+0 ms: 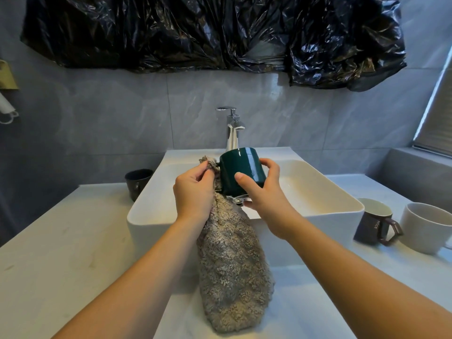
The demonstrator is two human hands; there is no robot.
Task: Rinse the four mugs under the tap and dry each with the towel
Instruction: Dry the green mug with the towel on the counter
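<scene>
From the head camera, your right hand (263, 192) has its thumb and fingers curled round the green mug (241, 170), which you hold upside down, base up, above the white basin (318, 206) and just in front of the tap (232, 128). Your left hand (194, 189) pinches the fuzzy grey towel (230, 277) against the mug's handle side, fingers bunched on the cloth, and the rest of the towel hangs down over the basin's front rim onto the counter (61, 253). A dark mug (137, 181) stands to the left of the basin; a dark mug marked "Nice" (373, 222) and a white mug (426, 227) stand to the right, close together. The likely trouble is slip: the mug looks glossy and may be wet, and you grip it by its smooth wall, so a twist of the towel could work it loose and drop it into the basin. The trailing cloth could also drag across the wet rim and soak up water, leaving you a damp towel for the remaining mugs
</scene>
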